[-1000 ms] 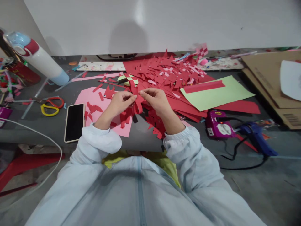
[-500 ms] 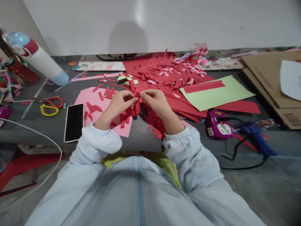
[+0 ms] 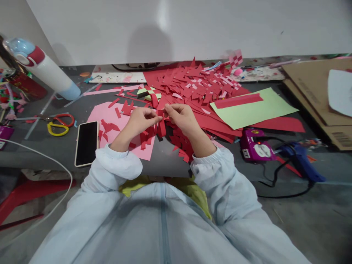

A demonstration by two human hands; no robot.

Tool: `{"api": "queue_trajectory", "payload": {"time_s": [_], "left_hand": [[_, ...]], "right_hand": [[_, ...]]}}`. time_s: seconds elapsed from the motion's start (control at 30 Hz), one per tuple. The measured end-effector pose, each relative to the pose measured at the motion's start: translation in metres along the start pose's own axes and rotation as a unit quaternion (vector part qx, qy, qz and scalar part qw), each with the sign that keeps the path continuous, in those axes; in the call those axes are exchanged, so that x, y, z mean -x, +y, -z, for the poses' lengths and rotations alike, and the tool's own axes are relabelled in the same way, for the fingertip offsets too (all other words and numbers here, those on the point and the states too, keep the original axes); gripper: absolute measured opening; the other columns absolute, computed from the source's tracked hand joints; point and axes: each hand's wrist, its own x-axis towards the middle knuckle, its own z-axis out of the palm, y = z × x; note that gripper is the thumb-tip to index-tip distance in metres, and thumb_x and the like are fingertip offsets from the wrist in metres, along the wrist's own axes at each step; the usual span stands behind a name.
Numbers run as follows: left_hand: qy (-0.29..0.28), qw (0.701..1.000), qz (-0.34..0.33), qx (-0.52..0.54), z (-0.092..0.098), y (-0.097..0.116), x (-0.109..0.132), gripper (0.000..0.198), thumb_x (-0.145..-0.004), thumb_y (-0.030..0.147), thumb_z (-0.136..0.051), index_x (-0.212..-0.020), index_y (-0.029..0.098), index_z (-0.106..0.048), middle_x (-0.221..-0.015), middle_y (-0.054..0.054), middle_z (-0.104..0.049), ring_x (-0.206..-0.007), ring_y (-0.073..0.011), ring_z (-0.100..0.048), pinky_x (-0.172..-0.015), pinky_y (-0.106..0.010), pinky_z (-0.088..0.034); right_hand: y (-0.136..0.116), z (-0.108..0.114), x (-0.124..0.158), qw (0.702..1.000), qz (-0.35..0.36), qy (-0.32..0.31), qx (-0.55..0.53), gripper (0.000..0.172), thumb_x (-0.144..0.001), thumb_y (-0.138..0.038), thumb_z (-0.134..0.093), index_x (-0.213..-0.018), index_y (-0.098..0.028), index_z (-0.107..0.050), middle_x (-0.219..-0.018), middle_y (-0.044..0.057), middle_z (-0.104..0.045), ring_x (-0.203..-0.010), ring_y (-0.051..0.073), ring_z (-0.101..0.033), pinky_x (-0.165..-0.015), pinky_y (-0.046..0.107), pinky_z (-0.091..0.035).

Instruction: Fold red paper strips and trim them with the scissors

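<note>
Between my two hands is a red paper strip (image 3: 161, 127), bent so that part of it hangs down as a loop. My left hand (image 3: 143, 120) pinches it from the left with thumb and forefinger. From the right, my right hand (image 3: 179, 116) pinches its upper part, the fingertips close to those of the left. Just behind lies a woven piece of red and pale green paper (image 3: 150, 94). Below the left hand, a pink paper sheet (image 3: 143, 154) carries red scraps and a small red cut-out with an eye (image 3: 127, 108).
A heap of red paper pieces (image 3: 198, 84) fills the back middle. Scissors (image 3: 61, 123), a phone (image 3: 87, 143) and a bottle (image 3: 52, 73) are at left. On the right are a green sheet (image 3: 253, 113), a purple box (image 3: 255, 146), a blue glue gun (image 3: 301, 161) and cardboard (image 3: 316, 95).
Both hands have shifted only slightly at the fingertips. The hanging part of the red strip has swung a little to the right and down.
</note>
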Motion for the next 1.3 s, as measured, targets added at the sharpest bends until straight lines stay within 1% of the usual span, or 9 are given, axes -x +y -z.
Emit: {"api": "queue_trajectory", "payload": {"time_s": [0.17,0.37,0.5,0.67,0.8,0.9,0.97,1.1,1.3], "left_hand": [[0.007,1.0,0.003,0.0,0.0,-0.001,0.0,0.023,-0.071,0.036,-0.072,-0.062,0.016,-0.066,-0.061,-0.001,-0.064,-0.058,-0.0106,-0.055,-0.057,-0.024,-0.044],[-0.005,1.0,-0.021,0.012,-0.001,-0.005,0.0,0.025,-0.069,0.04,-0.075,-0.064,0.017,-0.068,-0.063,-0.001,-0.065,-0.059,-0.0112,-0.056,-0.057,-0.025,-0.045],[0.003,1.0,-0.029,0.007,-0.001,-0.003,0.0,0.026,-0.075,0.041,-0.07,-0.066,0.017,-0.067,-0.065,-0.001,-0.065,-0.06,-0.0114,-0.056,-0.06,-0.026,-0.046],[0.037,0.994,-0.074,0.065,-0.002,-0.003,-0.001,0.026,-0.081,0.044,-0.065,-0.079,0.018,-0.062,-0.079,-0.002,-0.066,-0.069,-0.0116,-0.059,-0.066,-0.025,-0.049],[0.007,0.995,-0.093,0.036,-0.002,-0.004,-0.001,0.029,-0.083,0.047,-0.062,-0.081,0.018,-0.066,-0.084,-0.004,-0.067,-0.076,-0.013,-0.06,-0.066,-0.024,-0.047],[-0.01,0.995,-0.097,0.0,-0.005,-0.007,-0.002,0.03,-0.079,0.048,-0.066,-0.084,0.019,-0.071,-0.093,-0.006,-0.07,-0.083,-0.0149,-0.062,-0.067,-0.025,-0.046],[-0.008,0.996,-0.091,-0.008,-0.006,-0.009,-0.003,0.033,-0.076,0.051,-0.068,-0.08,0.019,-0.072,-0.094,-0.007,-0.07,-0.084,-0.0161,-0.063,-0.066,-0.025,-0.046],[0.018,0.997,-0.076,0.015,-0.006,-0.01,-0.003,0.036,-0.073,0.055,-0.071,-0.072,0.019,-0.071,-0.088,-0.006,-0.07,-0.077,-0.0152,-0.062,-0.065,-0.027,-0.046],[0.067,0.993,-0.041,0.082,-0.006,-0.006,-0.002,0.037,-0.069,0.053,-0.075,-0.069,0.018,-0.068,-0.072,-0.003,-0.066,-0.064,-0.0115,-0.057,-0.061,-0.026,-0.047]], "right_hand": [[0.001,0.001,0.002,1.0,-0.011,-0.029,0.001,0.046,-0.059,-0.06,-0.08,-0.067,-0.016,-0.067,-0.065,0.001,-0.065,-0.061,0.011,-0.053,-0.06,0.026,-0.043],[0.001,0.001,0.002,1.0,-0.017,-0.02,-0.014,0.036,-0.063,-0.051,-0.078,-0.068,-0.016,-0.068,-0.063,0.0,-0.064,-0.058,0.009,-0.052,-0.057,0.025,-0.041],[-0.001,0.0,0.0,0.999,-0.021,0.004,-0.035,0.039,-0.063,-0.054,-0.077,-0.067,-0.017,-0.065,-0.056,-0.003,-0.056,-0.051,0.007,-0.042,-0.049,0.023,-0.034],[0.002,0.003,-0.003,0.995,-0.034,0.065,-0.069,0.046,-0.062,-0.062,-0.076,-0.067,-0.019,-0.06,-0.052,-0.007,-0.042,-0.046,0.005,-0.03,-0.043,0.022,-0.025],[0.007,0.007,-0.007,0.988,-0.038,0.107,-0.107,0.053,-0.06,-0.069,-0.075,-0.065,-0.021,-0.052,-0.05,-0.009,-0.031,-0.045,0.005,-0.023,-0.04,0.022,-0.02],[0.009,0.008,-0.009,0.987,-0.032,0.12,-0.107,0.055,-0.064,-0.072,-0.071,-0.065,-0.023,-0.046,-0.051,-0.009,-0.027,-0.045,0.006,-0.023,-0.04,0.021,-0.021],[0.011,0.009,-0.01,0.985,-0.033,0.134,-0.101,0.056,-0.066,-0.073,-0.068,-0.065,-0.023,-0.044,-0.051,-0.009,-0.026,-0.045,0.006,-0.023,-0.04,0.021,-0.023],[0.015,0.009,-0.012,0.982,-0.039,0.155,-0.103,0.056,-0.069,-0.074,-0.065,-0.065,-0.024,-0.039,-0.053,-0.009,-0.025,-0.046,0.007,-0.025,-0.041,0.021,-0.027],[0.02,0.01,-0.014,0.986,-0.038,0.141,-0.085,0.055,-0.074,-0.075,-0.058,-0.066,-0.024,-0.04,-0.054,-0.007,-0.028,-0.047,0.008,-0.027,-0.042,0.022,-0.029]]}}
